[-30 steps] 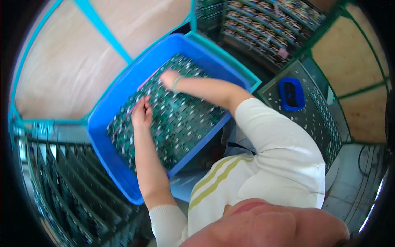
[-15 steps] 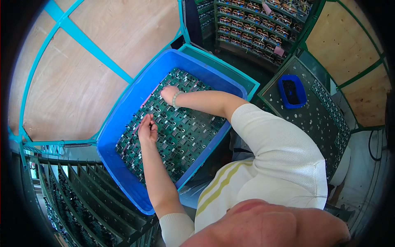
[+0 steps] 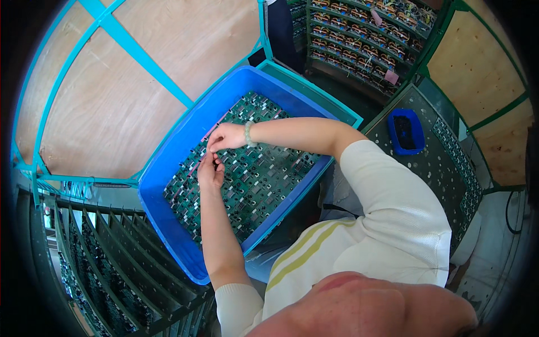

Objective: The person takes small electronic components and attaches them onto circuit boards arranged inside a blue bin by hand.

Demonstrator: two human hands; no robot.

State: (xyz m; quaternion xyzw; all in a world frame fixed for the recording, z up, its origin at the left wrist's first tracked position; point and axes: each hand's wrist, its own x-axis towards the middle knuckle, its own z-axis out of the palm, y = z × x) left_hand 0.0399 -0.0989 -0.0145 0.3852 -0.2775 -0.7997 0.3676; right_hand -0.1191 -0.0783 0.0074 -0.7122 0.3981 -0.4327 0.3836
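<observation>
Green circuit boards (image 3: 255, 180) crowded with small black and white parts fill the bottom of a big blue bin (image 3: 163, 216). Over their left side, my two hands meet at the fingertips. My right hand (image 3: 227, 137), with a beaded bracelet (image 3: 250, 135) at the wrist, is closed in a pinch pointing down at the left. Just below it, my left hand (image 3: 211, 171) is closed with its fingers curled upward. Whatever sits between the fingertips is too small to make out. A pink strip (image 3: 216, 126) runs along the boards behind my hands.
A small blue tray (image 3: 406, 132) of dark small parts stands on a dark table (image 3: 432, 168) to the right. Racks of boards (image 3: 95, 264) are at lower left, and shelves of wired parts (image 3: 359, 39) at the back. Wooden panels (image 3: 106, 95) in turquoise frames flank the bin.
My right hand has come down and left from the boards farther back to meet my left hand. The whole view has shifted slightly.
</observation>
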